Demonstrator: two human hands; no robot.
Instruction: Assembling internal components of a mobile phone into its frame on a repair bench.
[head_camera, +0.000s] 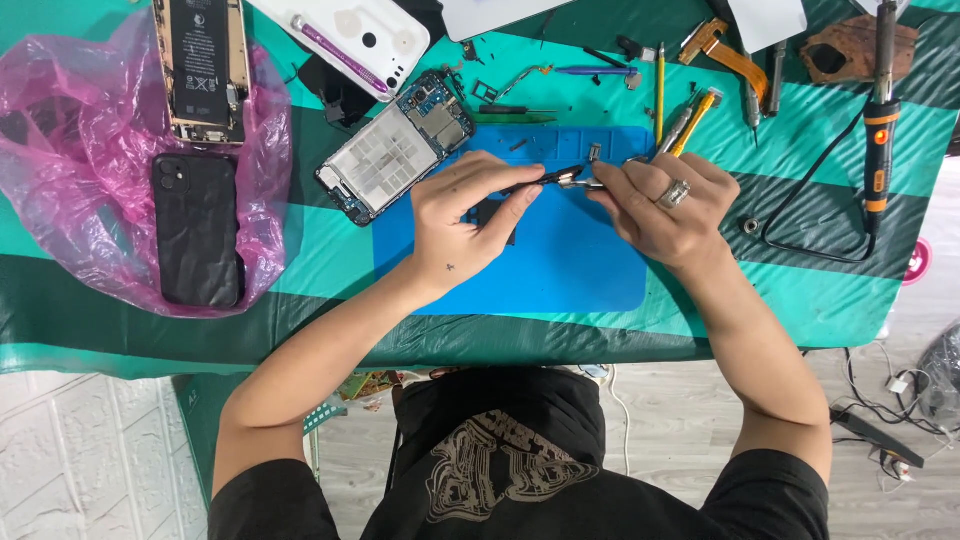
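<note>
Both hands meet over a blue work mat (560, 260) at the middle of the table. The left hand (470, 215) is curled, thumb and forefinger pinched on a slim dark tool (545, 178) whose tip points toward the right hand (665, 205). That hand, with a ring on one finger, is closed too, its fingertips gripping a small silvery metal part (583, 183) right where the tool's tip meets it. Under the left palm a small dark piece lies on the mat, mostly hidden.

Just beyond the left hand lies an opened phone (395, 148), its frame and circuit board bare, tilted half off the mat's corner. Farther out on that side a pink plastic bag (70, 170) carries a black phone (197, 230) and another opened phone with its battery showing (200, 65). A white phone back cover (365, 35) with a purple-handled tool on it sits beyond the open phone. Beyond the right hand lie a yellow-handled tool (695, 118), a pencil-thin yellow stick, screwdrivers and an orange flex cable (725, 50). Well out past the right hand a soldering iron (880, 130) with an orange band lies along the table edge, its black cord looping back toward the wrist.

The table wears a cloth (800, 290) striped in teal and dark green. Below it the floor is pale, with cables lying past the right elbow.
</note>
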